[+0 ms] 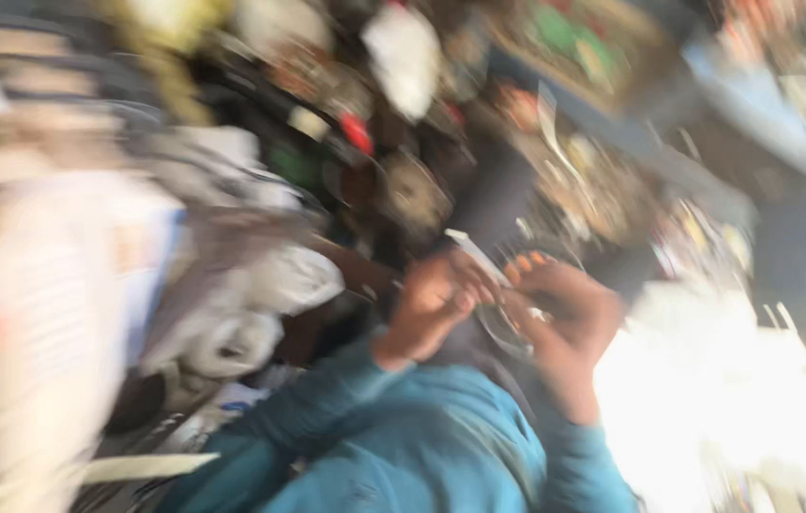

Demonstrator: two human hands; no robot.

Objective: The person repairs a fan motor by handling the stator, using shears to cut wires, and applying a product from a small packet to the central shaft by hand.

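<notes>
Head view, heavily blurred by motion. You are holding both hands together near the middle of the frame, above your teal sleeves [441, 437]. Your left hand [431, 304] is curling its fingers inward, and its fingertips are meeting those of your right hand [565, 318] around a thin, pale, flat strip [475, 253]. The strip is slanting up and to the left from the point where the two hands meet, with its upper end standing free above the left knuckles. Both hands are appearing to pinch the strip's lower end, though the blur is keeping the exact grip from being read; you cannot tell which fingers are actually pressing on it. The right hand's fingernails [528, 261] are showing an orange tint.

Around the hands, a cluttered heap of small, mixed objects is filling the upper half of the view; none is sharp enough to identify. A white crumpled bag or cloth [270, 285] is lying just left of the left forearm. A pale, striped shape [51, 313] is occupying the far left edge. A strongly overexposed white patch [726, 399] is sitting at the lower right, beside the right forearm.
</notes>
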